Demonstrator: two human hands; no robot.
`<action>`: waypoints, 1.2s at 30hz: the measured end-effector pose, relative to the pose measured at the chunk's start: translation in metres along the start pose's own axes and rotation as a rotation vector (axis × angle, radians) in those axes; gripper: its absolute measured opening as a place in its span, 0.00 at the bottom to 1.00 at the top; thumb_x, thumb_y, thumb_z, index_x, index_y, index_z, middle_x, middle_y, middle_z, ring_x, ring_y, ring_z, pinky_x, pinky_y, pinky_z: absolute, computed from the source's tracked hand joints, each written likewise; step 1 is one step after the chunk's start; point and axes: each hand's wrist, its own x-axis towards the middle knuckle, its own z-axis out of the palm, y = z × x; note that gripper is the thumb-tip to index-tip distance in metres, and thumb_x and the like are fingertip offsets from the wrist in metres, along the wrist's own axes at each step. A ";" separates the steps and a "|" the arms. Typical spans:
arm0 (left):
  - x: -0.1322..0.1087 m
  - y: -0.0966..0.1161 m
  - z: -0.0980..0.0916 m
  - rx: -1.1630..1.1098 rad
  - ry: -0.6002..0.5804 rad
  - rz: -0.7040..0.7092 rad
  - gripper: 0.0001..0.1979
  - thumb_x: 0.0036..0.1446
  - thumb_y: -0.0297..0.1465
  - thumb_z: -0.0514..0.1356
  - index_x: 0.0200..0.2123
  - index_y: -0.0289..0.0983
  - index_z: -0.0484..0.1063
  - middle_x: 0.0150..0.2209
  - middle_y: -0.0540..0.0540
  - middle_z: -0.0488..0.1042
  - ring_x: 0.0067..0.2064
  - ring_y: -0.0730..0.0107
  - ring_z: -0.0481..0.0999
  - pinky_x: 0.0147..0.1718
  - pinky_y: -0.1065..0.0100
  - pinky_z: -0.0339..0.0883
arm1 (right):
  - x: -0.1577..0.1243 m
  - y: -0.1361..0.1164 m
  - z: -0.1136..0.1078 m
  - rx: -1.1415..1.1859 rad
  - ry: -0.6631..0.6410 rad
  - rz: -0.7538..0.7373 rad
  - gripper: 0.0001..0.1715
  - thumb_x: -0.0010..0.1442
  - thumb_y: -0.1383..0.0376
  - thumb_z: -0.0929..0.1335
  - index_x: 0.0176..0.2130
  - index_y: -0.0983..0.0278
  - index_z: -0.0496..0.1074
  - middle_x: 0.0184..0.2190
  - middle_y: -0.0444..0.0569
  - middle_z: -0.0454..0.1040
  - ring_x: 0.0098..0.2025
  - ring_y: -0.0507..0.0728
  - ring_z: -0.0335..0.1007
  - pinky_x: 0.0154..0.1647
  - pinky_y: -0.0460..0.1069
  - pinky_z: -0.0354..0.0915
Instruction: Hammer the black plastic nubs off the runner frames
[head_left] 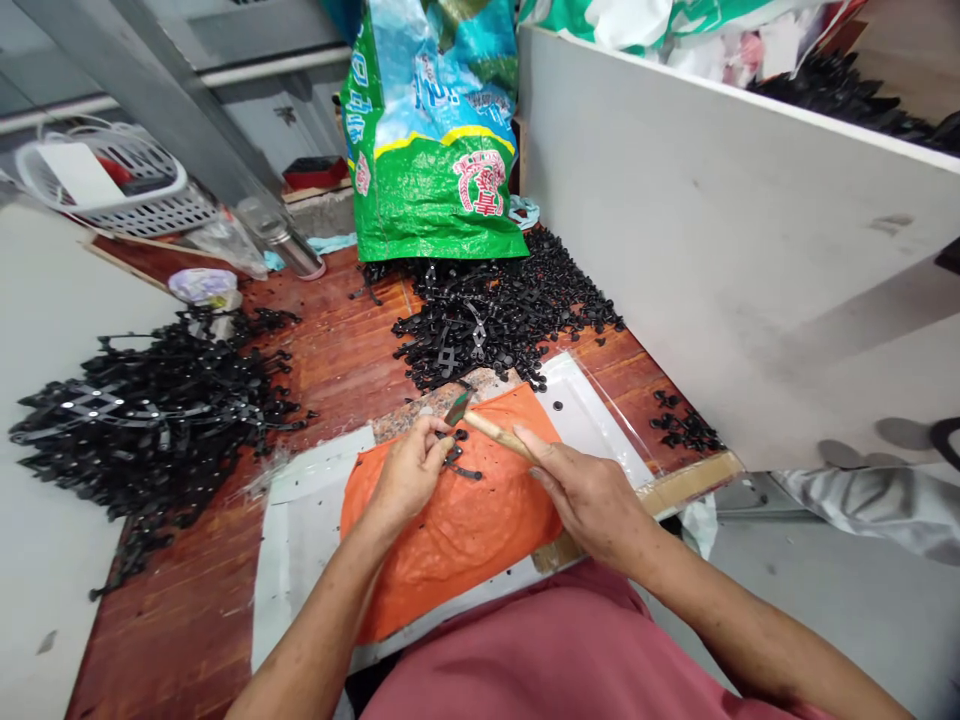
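Note:
My right hand [581, 480] is closed around the pale wooden handle of a small hammer [491, 428]. The hammer's dark, greenish head lies close to the fingertips of my left hand [411, 468]. Thumb and forefinger of that left hand pinch a small black plastic part [452, 453], whose thin arms and round ends stick out beyond the fingers. Both hands are over an orange cloth [450, 560] spread on a white board [300, 510]. Part of a speckled stone slab [412, 415] shows behind the cloth.
A heap of black plastic parts [480, 330] lies just beyond the cloth, below a green and blue bag [442, 190]. Linked black assemblies [165, 400] are piled at left. A grey panel [720, 270] walls the right. A metal flask [296, 248] and white basket [120, 180] stand back left.

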 end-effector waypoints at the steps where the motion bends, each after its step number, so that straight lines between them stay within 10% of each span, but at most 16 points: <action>1: 0.000 -0.001 0.000 -0.011 0.000 0.001 0.12 0.60 0.41 0.55 0.40 0.40 0.68 0.22 0.55 0.63 0.26 0.69 0.64 0.29 0.69 0.55 | 0.001 -0.001 0.000 -0.030 -0.034 0.005 0.32 0.74 0.64 0.57 0.73 0.54 0.53 0.42 0.51 0.78 0.40 0.59 0.75 0.40 0.50 0.66; 15: 0.002 -0.002 0.003 -0.161 -0.006 -0.027 0.13 0.58 0.42 0.58 0.39 0.39 0.68 0.23 0.55 0.64 0.25 0.72 0.63 0.26 0.71 0.55 | 0.010 0.005 -0.005 0.176 0.030 0.096 0.28 0.73 0.61 0.58 0.70 0.54 0.59 0.43 0.49 0.79 0.42 0.59 0.76 0.42 0.50 0.64; 21: -0.007 0.004 -0.003 -0.420 -0.031 -0.166 0.21 0.54 0.48 0.63 0.42 0.39 0.65 0.20 0.61 0.59 0.18 0.80 0.51 0.19 0.75 0.45 | 0.047 -0.004 0.007 0.284 0.065 0.151 0.05 0.65 0.64 0.67 0.36 0.62 0.71 0.29 0.43 0.74 0.30 0.54 0.67 0.32 0.47 0.55; 28: -0.040 0.006 -0.015 -0.485 -0.060 -0.239 0.26 0.53 0.55 0.63 0.41 0.40 0.65 0.21 0.60 0.59 0.16 0.81 0.51 0.15 0.75 0.44 | 0.099 -0.034 0.023 -0.038 -0.009 0.021 0.07 0.65 0.63 0.69 0.41 0.62 0.77 0.36 0.49 0.80 0.37 0.57 0.74 0.36 0.48 0.60; 36: -0.093 -0.010 -0.031 -0.425 -0.045 -0.298 0.27 0.56 0.56 0.61 0.44 0.40 0.69 0.23 0.58 0.58 0.20 0.79 0.53 0.18 0.75 0.46 | 0.098 -0.058 0.043 -0.138 -0.052 -0.087 0.11 0.67 0.65 0.67 0.40 0.66 0.78 0.38 0.54 0.80 0.34 0.60 0.74 0.33 0.50 0.61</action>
